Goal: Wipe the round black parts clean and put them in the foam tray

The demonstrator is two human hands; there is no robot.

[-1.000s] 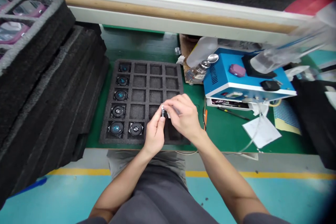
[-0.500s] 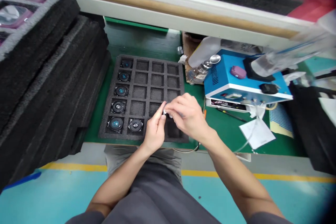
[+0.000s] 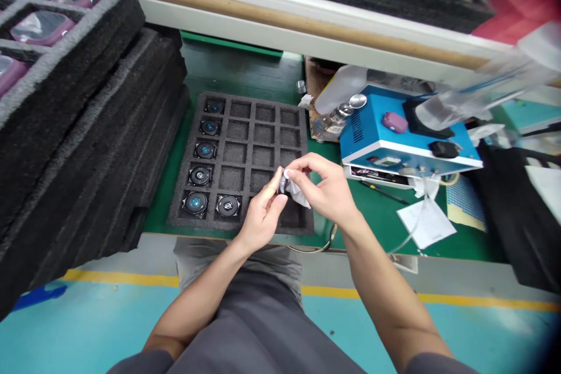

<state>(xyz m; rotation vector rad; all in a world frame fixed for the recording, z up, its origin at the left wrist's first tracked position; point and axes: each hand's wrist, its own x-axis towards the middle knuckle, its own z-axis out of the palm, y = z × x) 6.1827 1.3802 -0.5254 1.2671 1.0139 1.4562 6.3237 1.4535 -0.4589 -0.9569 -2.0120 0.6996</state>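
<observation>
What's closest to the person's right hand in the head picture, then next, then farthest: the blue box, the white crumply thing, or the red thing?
1. White crumply thing: touching the right hand.
2. Blue box: off to that hand's right.
3. Red thing: top right corner.

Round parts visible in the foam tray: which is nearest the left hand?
The round part in the second column from left; the other five fill the leftmost column, farther away.

Dark grey top, left sleeve and right sleeve short and matching, paler grey creased trousers, left hand and right hand bare
</observation>
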